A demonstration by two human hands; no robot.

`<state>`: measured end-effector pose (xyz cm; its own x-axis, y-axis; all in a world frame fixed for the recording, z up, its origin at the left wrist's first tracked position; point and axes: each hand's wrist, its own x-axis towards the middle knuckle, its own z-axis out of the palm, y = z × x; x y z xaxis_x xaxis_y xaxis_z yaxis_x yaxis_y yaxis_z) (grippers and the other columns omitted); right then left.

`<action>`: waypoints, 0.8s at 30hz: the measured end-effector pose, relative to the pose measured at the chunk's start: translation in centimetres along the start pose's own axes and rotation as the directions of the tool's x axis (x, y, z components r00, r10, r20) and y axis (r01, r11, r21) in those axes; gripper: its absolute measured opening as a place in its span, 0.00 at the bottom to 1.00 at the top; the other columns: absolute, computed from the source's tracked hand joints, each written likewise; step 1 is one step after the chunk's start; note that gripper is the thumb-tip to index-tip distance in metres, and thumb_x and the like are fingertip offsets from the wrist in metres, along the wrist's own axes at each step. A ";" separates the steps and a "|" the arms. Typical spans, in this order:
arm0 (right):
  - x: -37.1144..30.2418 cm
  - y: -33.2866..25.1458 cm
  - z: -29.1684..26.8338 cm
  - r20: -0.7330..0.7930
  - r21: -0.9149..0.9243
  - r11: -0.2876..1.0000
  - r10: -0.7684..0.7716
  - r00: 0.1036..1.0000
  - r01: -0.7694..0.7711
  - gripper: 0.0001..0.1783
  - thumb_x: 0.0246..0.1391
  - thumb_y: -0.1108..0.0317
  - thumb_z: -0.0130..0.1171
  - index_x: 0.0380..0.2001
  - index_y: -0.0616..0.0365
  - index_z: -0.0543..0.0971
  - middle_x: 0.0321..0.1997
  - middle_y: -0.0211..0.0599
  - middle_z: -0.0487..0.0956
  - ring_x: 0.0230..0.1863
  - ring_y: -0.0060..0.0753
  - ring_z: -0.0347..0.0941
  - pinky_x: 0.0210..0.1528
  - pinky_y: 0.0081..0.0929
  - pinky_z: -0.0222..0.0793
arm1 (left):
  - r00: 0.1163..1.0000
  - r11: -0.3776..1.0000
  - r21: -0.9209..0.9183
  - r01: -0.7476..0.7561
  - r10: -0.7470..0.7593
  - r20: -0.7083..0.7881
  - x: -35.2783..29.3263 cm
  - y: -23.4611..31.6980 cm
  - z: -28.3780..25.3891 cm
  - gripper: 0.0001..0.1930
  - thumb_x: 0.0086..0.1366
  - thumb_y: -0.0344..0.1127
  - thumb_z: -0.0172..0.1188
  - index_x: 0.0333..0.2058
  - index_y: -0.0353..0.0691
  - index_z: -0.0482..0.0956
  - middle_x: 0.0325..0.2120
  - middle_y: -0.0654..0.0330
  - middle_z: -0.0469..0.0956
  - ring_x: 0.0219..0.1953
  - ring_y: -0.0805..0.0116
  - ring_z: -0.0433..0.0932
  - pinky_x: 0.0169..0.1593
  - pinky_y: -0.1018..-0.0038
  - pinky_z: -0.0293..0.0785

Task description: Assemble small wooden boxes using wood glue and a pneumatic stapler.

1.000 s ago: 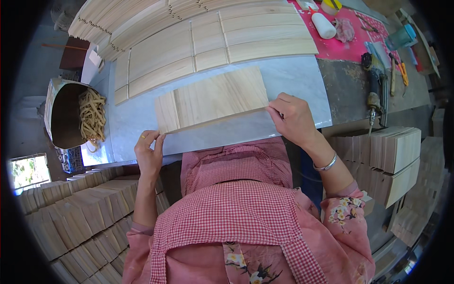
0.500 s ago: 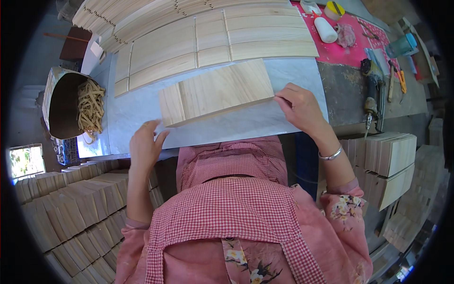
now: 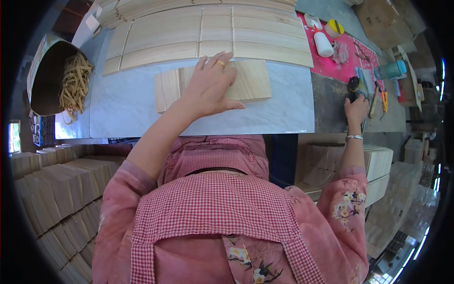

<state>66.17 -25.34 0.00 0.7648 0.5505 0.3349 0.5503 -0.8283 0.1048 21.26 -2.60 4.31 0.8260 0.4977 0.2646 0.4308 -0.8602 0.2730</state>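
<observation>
A pale wooden box-like piece (image 3: 250,81) lies lengthwise on a grey-white marbled board. Across its top spreads my left hand (image 3: 208,87), fingers apart and reaching to the far edge, thumb stretched out by the near side; whether it presses on the wood I cannot tell. Off to the right, my right hand (image 3: 356,111) has its fingers wrapped round a dark nail gun (image 3: 355,85), whose lower part is mostly hidden by the hand. Behind the wooden piece lie flat grooved wooden boards (image 3: 165,38), side by side.
At the left, a tipped container (image 3: 40,80) holds tan bands (image 3: 75,83). A white glue bottle (image 3: 323,45), yellow tape roll (image 3: 335,28), teal bottle (image 3: 391,70) and orange-handled tool (image 3: 385,102) lie at the right. Stacked wood pieces (image 3: 61,189) stand below left.
My left hand has moved from the near left corner onto the top of the wooden piece. My right hand has left its right end and closed round the nail gun. The view has shifted.
</observation>
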 end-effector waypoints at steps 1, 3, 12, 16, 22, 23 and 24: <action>0.3 0.8 0.5 0.000 -0.026 0.999 0.028 1.000 -0.028 0.28 0.52 0.58 0.66 0.49 0.66 0.72 0.51 0.60 0.76 0.46 0.66 0.75 0.49 0.50 0.75 | 1.000 1.000 -0.008 0.012 -0.012 -0.012 0.2 -0.4 0.2 0.26 0.46 0.52 0.76 0.31 0.44 0.71 0.63 0.50 0.68 0.64 0.50 0.65 0.68 0.58 0.57; 1.4 3.2 2.3 -0.011 -0.060 0.998 0.032 0.999 -0.033 0.28 0.51 0.57 0.66 0.48 0.66 0.72 0.50 0.61 0.77 0.45 0.65 0.76 0.48 0.50 0.75 | 1.000 0.997 -0.077 0.008 -0.007 0.011 0.5 -0.8 0.5 0.25 0.45 0.50 0.76 0.30 0.44 0.71 0.62 0.49 0.69 0.64 0.50 0.65 0.68 0.58 0.57; 3.7 4.2 0.2 0.274 0.214 0.946 0.182 0.944 -0.244 0.26 0.47 0.57 0.66 0.41 0.69 0.76 0.31 0.53 0.81 0.30 0.51 0.79 0.39 0.42 0.77 | 0.999 0.978 -0.207 -0.009 0.000 -0.043 0.4 -1.2 2.1 0.22 0.45 0.47 0.75 0.30 0.43 0.72 0.57 0.48 0.72 0.61 0.50 0.67 0.67 0.58 0.57; 1.7 -0.4 -7.2 0.361 0.417 0.826 0.233 0.903 -0.380 0.24 0.49 0.58 0.67 0.39 0.69 0.77 0.24 0.45 0.80 0.23 0.41 0.76 0.32 0.34 0.76 | 0.994 0.977 -0.211 -0.024 0.001 -0.105 0.3 -1.1 2.4 0.23 0.43 0.50 0.74 0.29 0.41 0.75 0.53 0.46 0.75 0.58 0.51 0.69 0.65 0.58 0.57; -8.1 -10.7 -19.1 0.255 0.832 0.487 0.087 0.963 -0.264 0.14 0.54 0.67 0.68 0.37 0.65 0.79 0.19 0.34 0.76 0.15 0.21 0.68 0.19 0.18 0.64 | 0.995 0.976 -0.216 0.021 -0.041 -0.086 0.2 -1.3 2.3 0.24 0.42 0.50 0.74 0.31 0.40 0.77 0.52 0.46 0.76 0.58 0.51 0.69 0.65 0.59 0.58; -9.5 -11.6 -20.3 0.254 0.826 0.498 0.090 0.963 -0.264 0.14 0.54 0.67 0.68 0.37 0.65 0.79 0.19 0.34 0.76 0.15 0.21 0.68 0.19 0.18 0.64 | 0.995 0.976 -0.217 0.019 -0.039 -0.089 0.3 -1.3 2.3 0.24 0.42 0.50 0.74 0.32 0.40 0.78 0.52 0.46 0.76 0.58 0.51 0.69 0.65 0.59 0.58; -10.9 -12.4 -21.3 0.316 0.820 0.491 0.039 0.948 -0.294 0.14 0.53 0.67 0.69 0.36 0.66 0.79 0.18 0.33 0.76 0.14 0.21 0.67 0.17 0.18 0.63 | 0.995 0.976 -0.217 0.019 -0.040 -0.092 0.4 -1.4 2.3 0.24 0.42 0.50 0.74 0.32 0.40 0.78 0.52 0.46 0.76 0.58 0.51 0.70 0.65 0.59 0.58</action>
<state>43.89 -23.24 14.98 0.8525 0.5221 0.0258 0.3204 -0.4829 -0.8150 21.84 -1.48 1.94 0.7712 0.5399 0.3372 0.3576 -0.8057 0.4722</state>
